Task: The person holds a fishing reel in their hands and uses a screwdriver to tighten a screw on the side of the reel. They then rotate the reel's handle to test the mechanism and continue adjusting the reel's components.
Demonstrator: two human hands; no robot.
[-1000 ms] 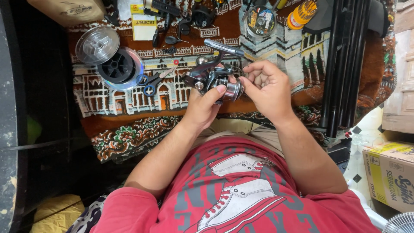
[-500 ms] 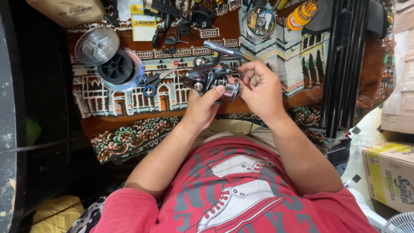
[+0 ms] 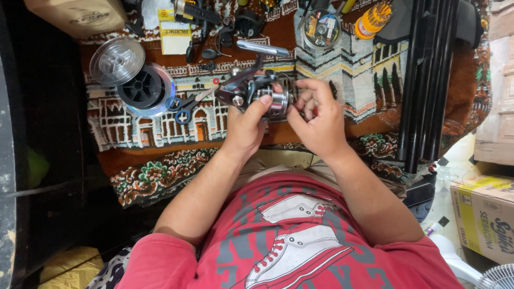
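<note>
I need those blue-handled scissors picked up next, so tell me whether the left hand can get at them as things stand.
Probably yes, once freed: the left hand grips the fishing reel, and the scissors lie uncovered on the patterned rug just beside it.

Even overhead light is falling on the patterned rug [image 3: 160, 139], leaving only soft shadows. The rug's left edge is sinking into near darkness. Glare is glinting off the clear spool [image 3: 116, 60], and the corners are perhaps bending slightly.

A silver-and-black fishing reel [image 3: 256, 92] over a brown rug [image 3: 160, 155] (woven with pale buildings), blue-handled scissors [image 3: 182, 107] beside.
</note>
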